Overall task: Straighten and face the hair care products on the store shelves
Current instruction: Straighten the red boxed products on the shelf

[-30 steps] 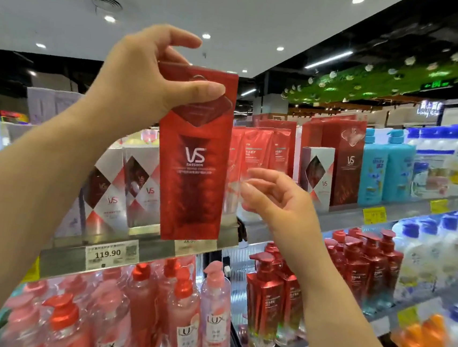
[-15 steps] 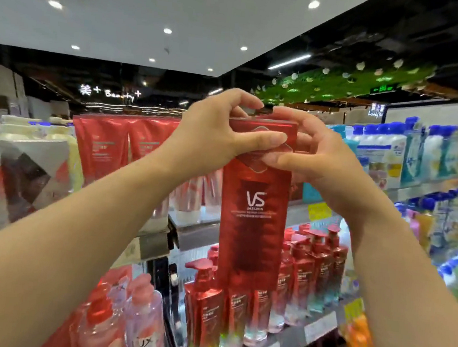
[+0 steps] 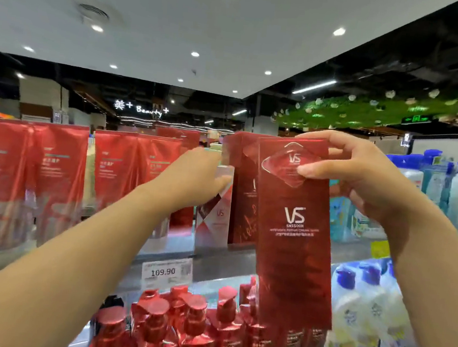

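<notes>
Left hand [image 3: 193, 181] released glossy red VS box [image 3: 294, 235].

Shelf [image 3: 213, 269] — red tubes [image 3: 25, 181], boxes [image 3: 244, 191]

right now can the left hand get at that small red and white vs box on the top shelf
Probably yes. The left hand is already at the small red and white box, fingers by its top corner, with nothing between. The right hand holds the tall red box off to one side.

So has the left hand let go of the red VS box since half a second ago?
Yes. The left hand left the red VS box, reaching toward the white-and-red box on the shelf.
</notes>
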